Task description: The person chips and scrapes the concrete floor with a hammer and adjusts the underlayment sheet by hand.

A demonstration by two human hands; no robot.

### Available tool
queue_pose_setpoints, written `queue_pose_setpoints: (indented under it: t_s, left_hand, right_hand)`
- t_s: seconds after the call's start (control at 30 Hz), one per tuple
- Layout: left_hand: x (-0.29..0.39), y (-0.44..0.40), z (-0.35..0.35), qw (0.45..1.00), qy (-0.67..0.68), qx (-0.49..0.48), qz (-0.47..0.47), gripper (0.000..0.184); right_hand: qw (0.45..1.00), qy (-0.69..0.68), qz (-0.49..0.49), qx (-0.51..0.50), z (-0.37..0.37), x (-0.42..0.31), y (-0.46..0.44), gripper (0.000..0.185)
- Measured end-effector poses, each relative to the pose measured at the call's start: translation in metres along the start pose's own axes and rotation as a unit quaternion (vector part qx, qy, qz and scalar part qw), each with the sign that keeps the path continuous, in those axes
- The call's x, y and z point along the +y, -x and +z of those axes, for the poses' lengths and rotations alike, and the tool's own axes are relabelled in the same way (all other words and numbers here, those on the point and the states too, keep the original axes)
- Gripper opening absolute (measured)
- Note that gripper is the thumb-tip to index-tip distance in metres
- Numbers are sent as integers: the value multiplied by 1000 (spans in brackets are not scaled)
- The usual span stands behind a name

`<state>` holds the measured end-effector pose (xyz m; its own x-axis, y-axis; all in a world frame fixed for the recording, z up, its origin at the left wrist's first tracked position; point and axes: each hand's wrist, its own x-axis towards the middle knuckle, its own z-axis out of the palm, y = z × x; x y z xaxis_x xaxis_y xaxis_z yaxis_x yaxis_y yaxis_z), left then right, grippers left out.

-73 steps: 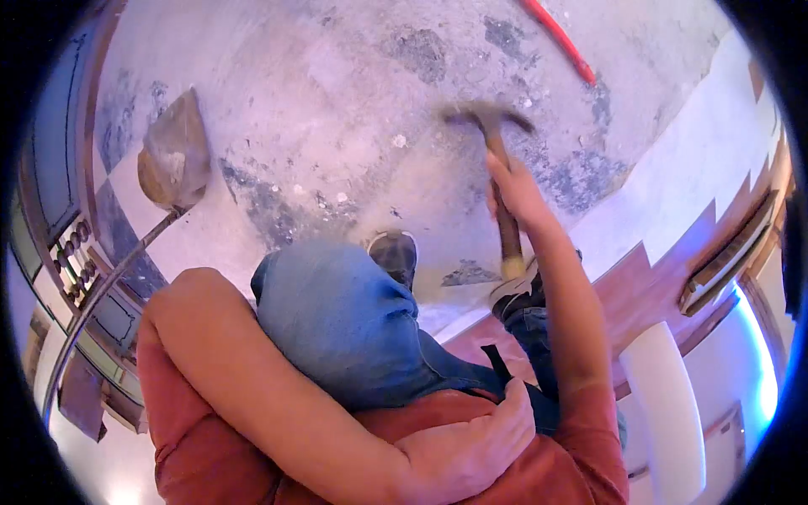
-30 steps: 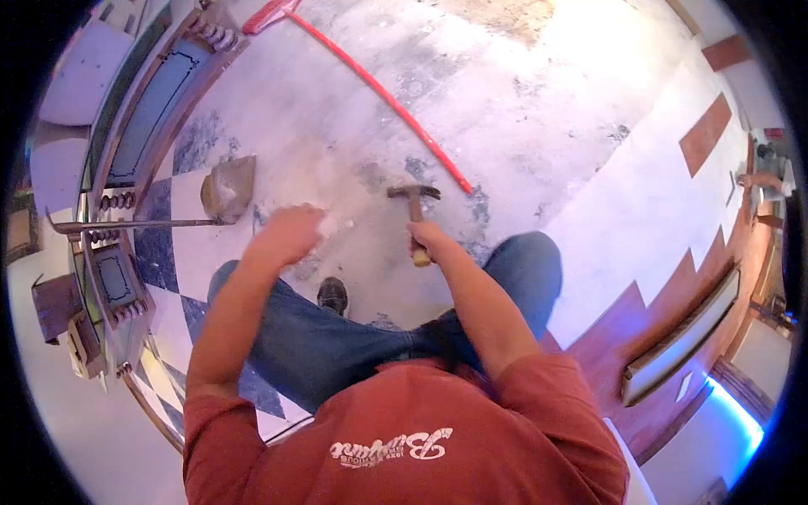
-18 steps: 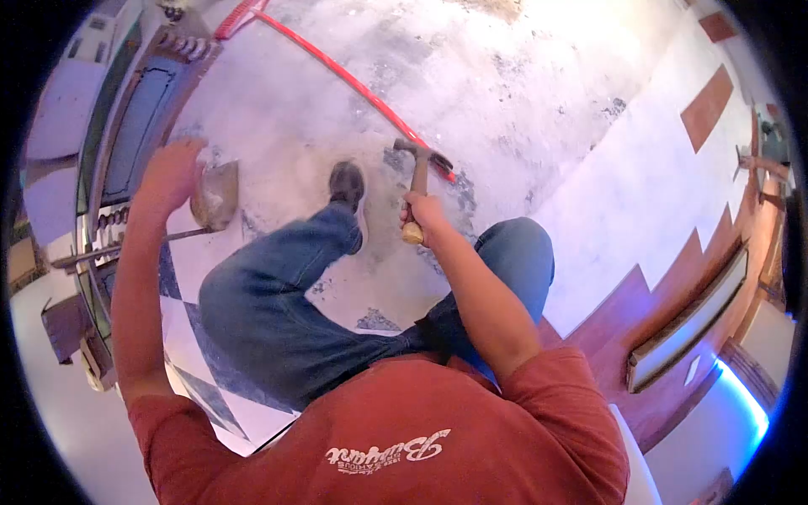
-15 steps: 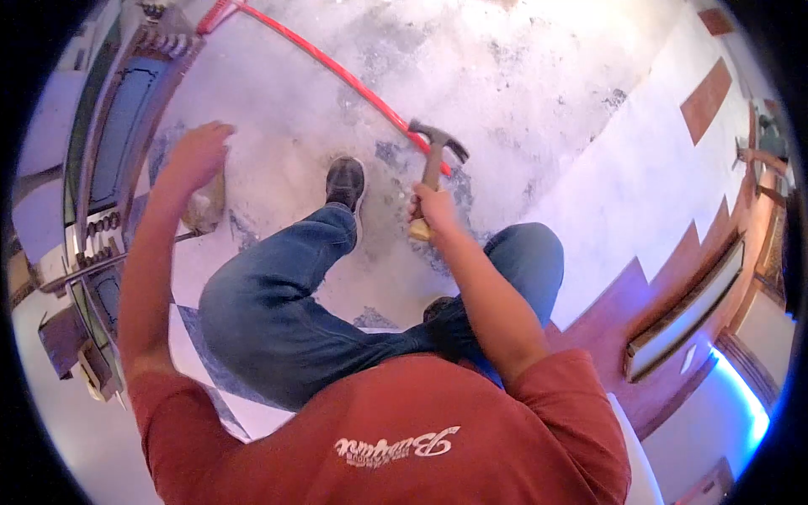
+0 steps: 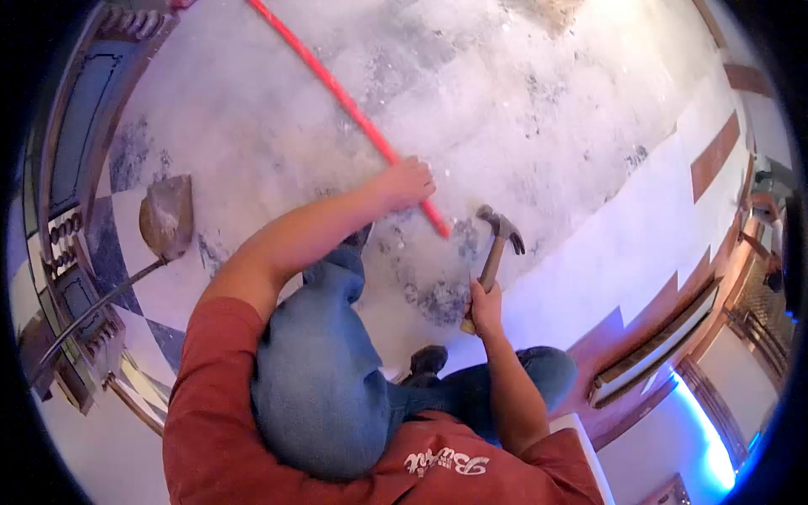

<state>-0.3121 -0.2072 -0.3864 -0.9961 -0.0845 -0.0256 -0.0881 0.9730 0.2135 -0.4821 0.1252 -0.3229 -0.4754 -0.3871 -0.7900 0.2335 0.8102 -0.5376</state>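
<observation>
My left hand (image 5: 410,182) is on the lower part of a red pole (image 5: 341,94), its fingers curled at the pole, which passes beneath the hand. My right hand (image 5: 486,308) is closed around the wooden handle of a claw hammer (image 5: 495,252). The hammer's metal head points away from me, above the worn floor (image 5: 539,143). At the left lies a dusty shovel (image 5: 167,219), its long handle running toward the lower left.
My bent knee (image 5: 324,379) and shoes are close below my hands. Patterned furniture panels (image 5: 88,126) stand at the left. Reddish-brown strips (image 5: 715,158) and a long framed piece (image 5: 656,345) are at the right. Another person's arm (image 5: 762,202) shows at the far right edge.
My left hand has moved right from near the shovel to the red pole. My right hand still holds the hammer, now lower and farther right in view. The view has shifted.
</observation>
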Motion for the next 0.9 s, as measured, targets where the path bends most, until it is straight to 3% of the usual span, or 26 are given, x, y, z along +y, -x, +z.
queue_pose_setpoints:
  t_s: [0.07, 0.13, 0.2, 0.27, 0.37, 0.43, 0.47, 0.57, 0.67, 0.73, 0.77, 0.8, 0.9]
  left_hand:
    - [-6, 4, 2, 989, 2, -146, 16, 14]
    - [5, 24, -19, 990, 54, -130, 5, 13]
    - [10, 41, -58, 988, 112, -106, -12, 14]
    - [19, 66, -75, 989, 116, -89, -20, 14]
    - [47, 115, -84, 987, 71, -144, -9, 13]
    - [65, 144, -75, 987, 77, -141, -8, 13]
    - [69, 150, -70, 986, 84, -141, -8, 13]
    - [65, 155, -69, 987, 101, -125, -26, 13]
    - [62, 159, -71, 989, 117, -90, -32, 12]
    - [61, 162, -70, 989, 111, -92, -31, 11]
    - [60, 163, -69, 989, 106, -96, -29, 10]
    - [59, 163, -69, 990, 106, -91, -30, 10]
    - [60, 167, -70, 989, 121, -78, -34, 10]
  right_hand:
    - [997, 47, -54, -1, 8, -33, -6, 33]
    - [986, 140, -89, 1, 15, -54, -23, 42]
    - [997, 62, -27, -28, 36, -94, -40, 43]
    - [985, 96, -144, 11, 52, -78, -119, 46]
    - [970, 187, -153, 21, 72, -186, -190, 61]
    - [976, 121, -180, 6, 86, -271, -209, 56]
    - [987, 55, -143, -39, 94, -300, -240, 51]
    - [987, -75, -87, -110, 107, -338, -240, 41]
    - [956, -206, -100, -183, 122, -295, -220, 31]
    - [926, -323, 3, -195, 136, -225, -191, 36]
    - [925, -305, 1, -227, 138, -192, -170, 31]
    - [885, -389, 73, -246, 141, -185, -128, 23]
    - [931, -313, 41, -183, 136, -177, -103, 18]
